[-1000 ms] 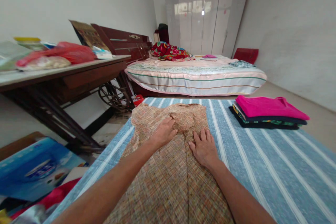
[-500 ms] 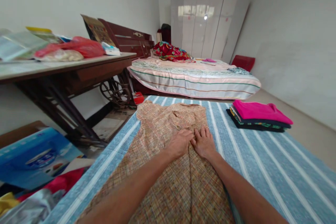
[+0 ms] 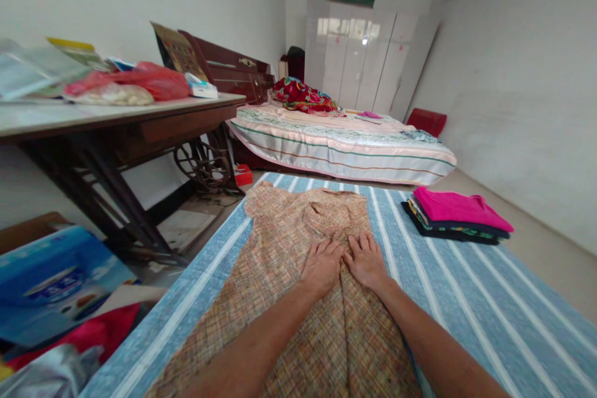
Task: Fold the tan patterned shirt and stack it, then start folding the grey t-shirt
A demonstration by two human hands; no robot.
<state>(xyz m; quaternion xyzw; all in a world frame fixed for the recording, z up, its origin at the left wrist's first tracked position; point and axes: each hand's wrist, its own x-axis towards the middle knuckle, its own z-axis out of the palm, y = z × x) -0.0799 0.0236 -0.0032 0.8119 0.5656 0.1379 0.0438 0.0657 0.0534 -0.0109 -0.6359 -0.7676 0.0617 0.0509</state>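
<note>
Garment (image 3: 280, 249) of tan-brown checked cloth lies from six towards twelve o'clock on a blue-and-white striped sheet (image 3: 466, 298), light and soft, I judge (easily creased, too). My left hand (image 3: 323, 266) and right hand (image 3: 367, 262) press flat, clamped on nothing; its shoulders look best to hold.

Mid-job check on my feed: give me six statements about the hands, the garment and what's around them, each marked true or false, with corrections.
1. The left hand and right hand both rest on the tan checked garment. True.
2. The two hands are at opposite ends of the garment. False: they are side by side.
3. The folded stack has a bright pink piece on top. True.
4. The folded stack is left of the garment. False: it is to the right.
5. The garment lies on a plain red cover. False: it lies on a blue-and-white striped cloth.
6. A red plastic bag lies on the table at the left. True.
</note>
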